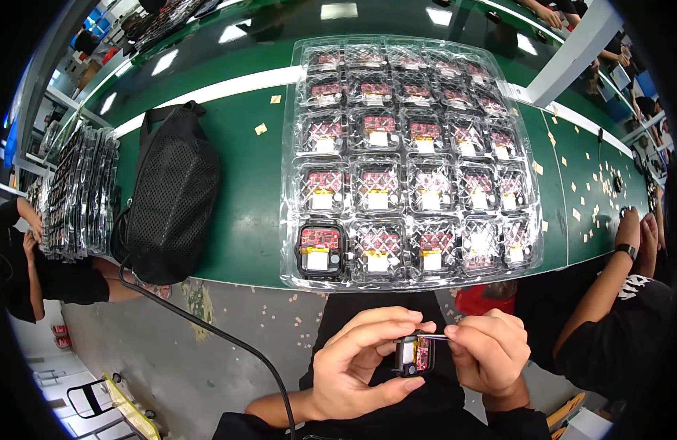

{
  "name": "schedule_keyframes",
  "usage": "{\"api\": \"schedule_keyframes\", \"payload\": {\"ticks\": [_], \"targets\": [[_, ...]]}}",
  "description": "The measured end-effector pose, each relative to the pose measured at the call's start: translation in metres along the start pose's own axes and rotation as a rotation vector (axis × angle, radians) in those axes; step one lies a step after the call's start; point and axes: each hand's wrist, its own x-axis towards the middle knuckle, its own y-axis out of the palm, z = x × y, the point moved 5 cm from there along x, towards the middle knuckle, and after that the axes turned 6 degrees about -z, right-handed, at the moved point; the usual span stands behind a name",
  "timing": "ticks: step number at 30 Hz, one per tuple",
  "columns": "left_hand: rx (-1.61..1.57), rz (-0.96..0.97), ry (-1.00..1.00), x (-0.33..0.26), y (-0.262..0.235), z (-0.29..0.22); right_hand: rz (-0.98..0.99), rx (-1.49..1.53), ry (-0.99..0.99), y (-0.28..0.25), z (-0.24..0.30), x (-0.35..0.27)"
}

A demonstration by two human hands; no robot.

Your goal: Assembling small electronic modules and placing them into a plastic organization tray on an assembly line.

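My left hand grips a small black square device case between thumb and fingers, above my lap. The case is tilted, and a red circuit board and yellow tape show inside it. My right hand pinches a thin metal tool, perhaps tweezers, its tip at the case's upper edge. Beyond my hands, a clear plastic tray lies on the green table, holding several rows of similar cases with red boards. The near-left case looks darker and sharper than the others.
Left of the tray stands a black mesh bag on the green table. A black cable runs down past my left forearm. Stacked trays stand farther left by a person. Another person's arm is close on the right, near scattered paper bits.
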Motion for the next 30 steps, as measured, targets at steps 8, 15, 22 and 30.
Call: {"api": "schedule_keyframes", "payload": {"ticks": [8,15,22,30], "targets": [[0.042,-0.078,0.01,-0.0015,-0.0037,0.0013,-0.003,-0.081,-0.048,0.0081,0.0008,-0.0036],[0.045,-0.06,0.0,0.0002,-0.0054,-0.0042,-0.064,-0.091,-0.062,0.0073,0.0037,-0.0042],[0.027,-0.061,-0.01,0.0009,-0.0037,-0.0024,-0.085,-0.13,-0.111,0.0058,0.0037,-0.0082],[0.033,-0.069,0.001,-0.0006,-0.0049,-0.0035,-0.031,-0.006,-0.006,0.0069,0.0001,-0.0064]]}}
